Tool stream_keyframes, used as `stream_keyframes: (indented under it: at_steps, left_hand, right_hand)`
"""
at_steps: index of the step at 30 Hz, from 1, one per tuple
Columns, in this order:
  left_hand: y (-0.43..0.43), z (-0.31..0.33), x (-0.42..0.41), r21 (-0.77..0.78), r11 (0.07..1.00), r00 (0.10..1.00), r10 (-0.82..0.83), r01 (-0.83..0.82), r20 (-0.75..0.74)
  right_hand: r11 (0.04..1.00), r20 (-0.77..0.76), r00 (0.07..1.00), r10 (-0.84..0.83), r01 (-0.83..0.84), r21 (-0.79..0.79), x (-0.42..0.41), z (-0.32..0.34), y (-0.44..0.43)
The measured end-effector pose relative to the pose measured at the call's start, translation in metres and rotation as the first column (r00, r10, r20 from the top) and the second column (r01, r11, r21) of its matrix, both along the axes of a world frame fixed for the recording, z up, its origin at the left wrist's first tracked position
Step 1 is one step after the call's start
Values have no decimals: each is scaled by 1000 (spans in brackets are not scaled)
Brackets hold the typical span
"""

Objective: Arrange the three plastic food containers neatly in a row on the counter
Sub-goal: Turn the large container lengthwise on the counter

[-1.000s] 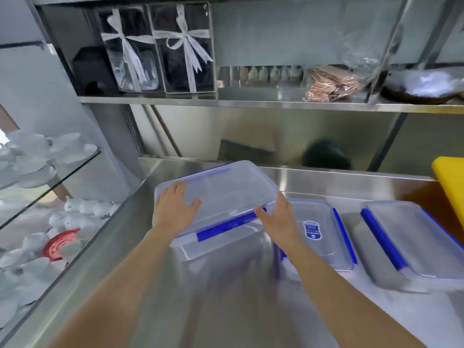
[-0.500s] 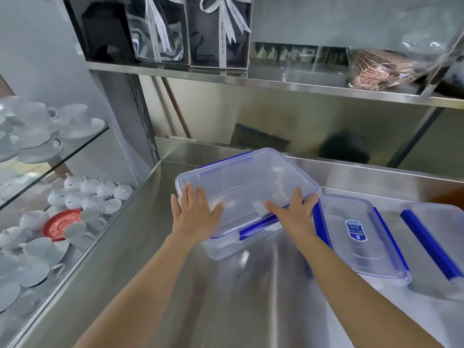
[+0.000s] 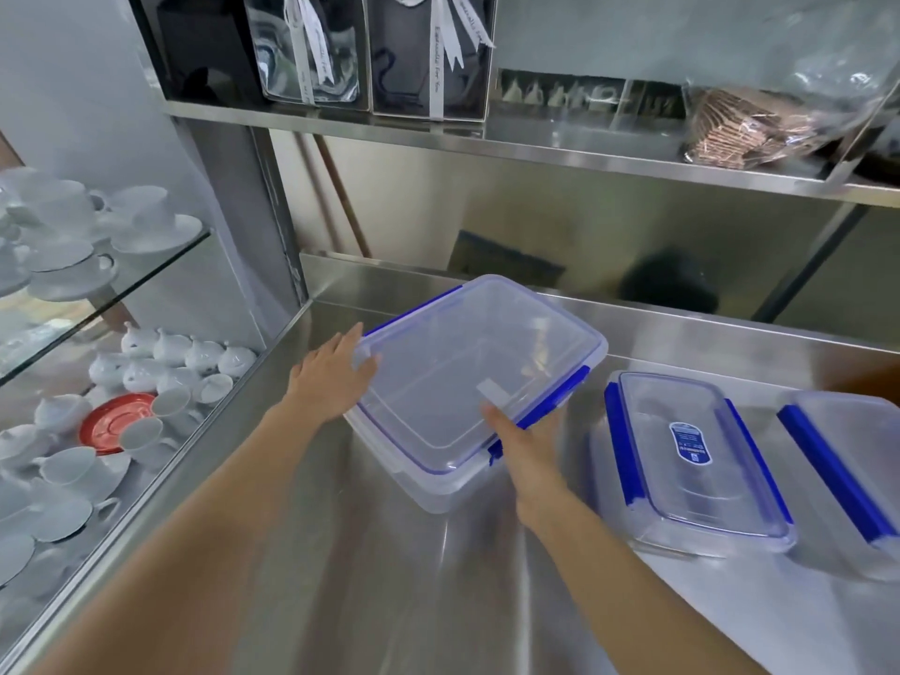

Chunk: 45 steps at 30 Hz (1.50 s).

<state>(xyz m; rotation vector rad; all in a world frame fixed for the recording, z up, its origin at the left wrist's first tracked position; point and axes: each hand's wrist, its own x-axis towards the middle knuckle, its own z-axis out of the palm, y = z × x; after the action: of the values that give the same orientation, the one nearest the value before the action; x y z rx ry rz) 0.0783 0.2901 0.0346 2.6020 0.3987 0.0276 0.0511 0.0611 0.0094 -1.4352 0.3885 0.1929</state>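
Observation:
A large clear plastic container [image 3: 467, 377] with blue clips stands skewed on the steel counter [image 3: 389, 577]. My left hand [image 3: 331, 377] presses against its left corner. My right hand [image 3: 526, 440] grips its near right edge by a blue clip. To its right lies a smaller clear container [image 3: 691, 455] with blue clips and a blue label. A third container [image 3: 852, 460] sits at the right edge, partly cut off by the frame.
A glass cabinet [image 3: 97, 294] at the left holds white cups, saucers and a red saucer [image 3: 114, 421]. A steel shelf [image 3: 535, 148] above the counter carries ribboned gift boxes [image 3: 428, 51] and a bag of brown items [image 3: 740, 134].
Both hands slid from the lid's top to the large container's sides. The container has turned and sits more skewed, nearer the left wall. The camera has shifted left and downward.

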Motion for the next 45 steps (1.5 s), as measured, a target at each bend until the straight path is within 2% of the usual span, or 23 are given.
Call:
stream_keyframes:
  at_steps: [2, 4, 8, 10, 11, 12, 14, 16, 23, 28, 32, 34, 36, 38, 39, 42, 45]
  left_hand:
    - [4, -5, -1, -105, 994, 999, -42, 39, -27]
    - [13, 3, -2, -99, 995, 998, -32, 27, -50]
    - [29, 20, -10, -137, 990, 998, -26, 17, -65]
    - [21, 19, -16, -81, 996, 998, -28, 23, -54]
    - [15, 16, -18, -117, 993, 999, -24, 19, -41]
    - [8, 11, -21, -233, 972, 1000, -20, 14, -23]
    - [-5, 5, -26, -540, 841, 1000, 14, -23, -21]
    - [-11, 1, -30, -697, 715, 999, 44, -52, -29]
    - [-31, 5, -48, -749, 662, 998, 40, 5, 42]
    - [-33, 9, -50, -721, 693, 999, 33, 1, 34]
    - [-31, 9, -49, -653, 757, 1000, -3, 8, 9]
    - [-30, 12, -46, -558, 829, 999, -43, 26, -18]
    - [-33, 18, -44, -313, 950, 1000, 0, -7, -24]
    - [-44, 30, -45, -60, 995, 990, 91, -85, 110]
    - [-54, 39, -46, -14, 995, 970, 99, -98, 224]
    - [-102, 64, -55, -104, 994, 864, 15, 43, 503]
    - [-170, 77, -72, -84, 945, 741, -190, 316, 644]
  right_hand:
    - [999, 9, 1000, 18, -18, 46, 2, 0, 6]
    - [997, 54, 998, 35, -38, 60, 8, 7, 0]
    - [969, 58, 970, 236, -239, 66, 18, 17, -27]
    - [968, 30, 971, 237, -239, 73, 21, 19, -35]
    - [976, 31, 978, 207, -209, 57, 19, 19, -36]
    - [984, 42, 984, 175, -176, 26, 16, 19, -34]
    - [992, 83, 988, 127, -125, -21, 6, 15, -27]
    - [993, 108, 988, 114, -112, -21, -2, 11, -22]
    - [988, 90, 985, 145, -140, -62, 5, 13, -32]
    - [990, 101, 988, 117, -108, -95, 5, 7, -31]
    - [945, 109, 980, 169, -130, -300, 6, 9, -33]
    - [899, 138, 969, 205, -131, -418, 5, 13, -36]
    - [844, 178, 956, 235, -109, -526, 2, 19, -41]
    - [776, 196, 949, 246, -71, -627, -1, 27, -50]
    - [750, 205, 950, 237, -45, -660, -2, 31, -57]
    - [695, 268, 945, 188, 65, -716, -10, 42, -80]
    - [676, 373, 921, 114, 203, -709, -21, 50, -105]
